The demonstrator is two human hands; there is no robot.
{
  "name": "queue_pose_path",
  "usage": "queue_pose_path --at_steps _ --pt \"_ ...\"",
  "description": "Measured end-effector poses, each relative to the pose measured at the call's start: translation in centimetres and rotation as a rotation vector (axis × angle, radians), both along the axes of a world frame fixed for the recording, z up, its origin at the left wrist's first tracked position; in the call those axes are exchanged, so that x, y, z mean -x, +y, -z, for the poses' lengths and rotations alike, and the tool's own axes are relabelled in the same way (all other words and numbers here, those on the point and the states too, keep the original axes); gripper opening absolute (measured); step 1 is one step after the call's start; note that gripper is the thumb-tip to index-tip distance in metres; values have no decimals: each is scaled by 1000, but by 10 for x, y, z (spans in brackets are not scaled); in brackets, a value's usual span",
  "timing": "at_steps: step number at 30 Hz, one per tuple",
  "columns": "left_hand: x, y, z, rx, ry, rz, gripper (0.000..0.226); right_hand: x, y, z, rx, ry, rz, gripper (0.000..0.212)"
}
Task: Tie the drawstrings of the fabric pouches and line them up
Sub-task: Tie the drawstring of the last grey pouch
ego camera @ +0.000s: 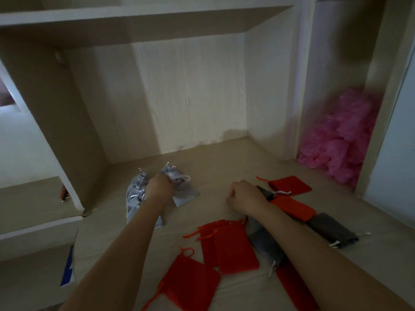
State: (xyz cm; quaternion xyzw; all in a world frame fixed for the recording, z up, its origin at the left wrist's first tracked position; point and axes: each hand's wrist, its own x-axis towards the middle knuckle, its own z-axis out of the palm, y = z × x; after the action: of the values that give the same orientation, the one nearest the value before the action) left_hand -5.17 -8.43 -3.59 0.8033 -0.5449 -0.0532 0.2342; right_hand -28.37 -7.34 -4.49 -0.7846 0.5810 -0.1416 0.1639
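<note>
Surface [213,167]: pale wood, red pouches [233,245] scattered.
Left grip [160,184]: clamped on grey pouch [188,195].
Right grip [244,196]: curled; hold unclear.

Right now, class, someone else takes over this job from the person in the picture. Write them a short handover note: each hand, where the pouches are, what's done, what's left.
Left hand: fingers curled round the neck of a silver pouch at the back left of the table.
Right hand: curled in a fist mid-table; I cannot tell whether it holds anything.
Done: a second silver pouch lies beside the held one.
Left: the red pouches and dark grey pouches lie scattered and overlapping on the right. Check their cords, tie them and line them up.
</note>
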Motion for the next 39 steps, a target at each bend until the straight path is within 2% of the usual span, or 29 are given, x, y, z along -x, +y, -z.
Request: queue_pose_path --at_steps 8,12,14,16,19,21,25,30,33,35,38,39 --pt "-5 -8 -1 -9 -152 -17 23 7 -1 -13 -53 -17 -27 26" --pt "18 14 -11 110 -193 7 27 23 -8 -27 -75 -59 -65 19" --pt "39 32 -18 191 -109 114 26 31 -8 -37 -95 -44 -100 23" --pt "62 52 -22 183 17 322 21 41 -4 -48 -131 27 -144 24" --pt "92 81 -17 0 105 682 16 49 1 -59 -245 190 -209 24" --pt "105 91 -7 -67 144 821 21 47 4 -60 -310 306 -235 25" --pt "113 92 11 -65 153 852 30 40 9 -51 -266 448 -241 46" --pt "109 91 20 -13 174 833 32 39 19 -49 -257 540 -260 35" --pt "107 90 23 16 237 812 22 43 20 -57 -211 449 -272 30" --pt "107 89 23 39 262 792 13 47 19 -66 -97 309 -233 9" --pt "105 86 25 49 255 772 12 54 16 -82 95 103 -185 34" --pt "104 86 25 37 271 781 11 57 16 -87 170 63 -184 37"
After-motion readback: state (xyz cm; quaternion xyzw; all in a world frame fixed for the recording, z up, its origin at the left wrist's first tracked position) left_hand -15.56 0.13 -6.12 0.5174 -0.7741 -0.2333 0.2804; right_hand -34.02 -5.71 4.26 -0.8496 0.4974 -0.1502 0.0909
